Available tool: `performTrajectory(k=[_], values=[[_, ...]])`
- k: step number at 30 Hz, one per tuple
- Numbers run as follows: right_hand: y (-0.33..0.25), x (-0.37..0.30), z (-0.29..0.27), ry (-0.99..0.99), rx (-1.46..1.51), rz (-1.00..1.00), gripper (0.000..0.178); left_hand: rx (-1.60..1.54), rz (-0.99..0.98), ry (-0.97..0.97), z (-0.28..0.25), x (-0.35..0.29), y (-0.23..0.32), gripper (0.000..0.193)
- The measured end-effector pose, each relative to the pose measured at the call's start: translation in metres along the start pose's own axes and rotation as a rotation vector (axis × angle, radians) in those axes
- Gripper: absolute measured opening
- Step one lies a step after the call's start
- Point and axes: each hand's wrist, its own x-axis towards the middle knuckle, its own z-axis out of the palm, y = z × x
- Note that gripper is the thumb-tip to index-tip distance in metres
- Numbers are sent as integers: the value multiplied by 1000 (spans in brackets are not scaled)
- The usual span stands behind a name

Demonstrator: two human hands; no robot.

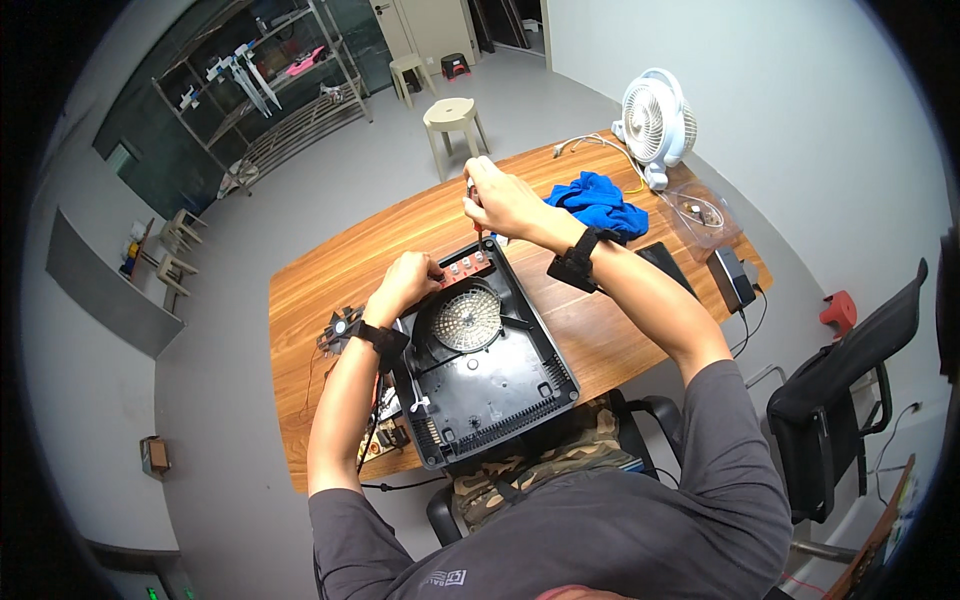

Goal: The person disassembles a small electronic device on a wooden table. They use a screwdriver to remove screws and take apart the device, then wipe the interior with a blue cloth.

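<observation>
A black plastic appliance housing point(515, 370) lies on the table in front of me, its inside facing up with a round grille point(467, 321). Across its far end sits a narrow reddish-brown circuit board point(465, 268) with several small pale parts on it. My left hand point(405, 281) is closed at the board's left end, fingertips pinching or pressing its edge. Over the far right corner, my right hand point(500, 198) grips a screwdriver point(478, 226) with a red and dark handle. The tool stands nearly upright, its tip down at the board's right end.
Beside the housing on the left lie loose electronic parts point(385, 438) and cables. A blue cloth point(597, 205), a white fan point(655, 125), and a black power adapter point(732, 278) are on the table's right side. A black office chair point(820, 430) stands at the right.
</observation>
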Motion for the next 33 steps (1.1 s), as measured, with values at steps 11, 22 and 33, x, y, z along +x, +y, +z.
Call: performTrajectory(k=[11, 22, 33], values=[[-1, 1, 0, -2, -5, 18, 29, -1, -2, -4, -1, 0, 2, 25], [3, 9, 0, -82, -94, -45, 26, 22, 39, 6, 2, 3, -1, 25], [5, 18, -6, -126, -261, -174, 31, 56, 42, -37, -5, 2, 7, 27]])
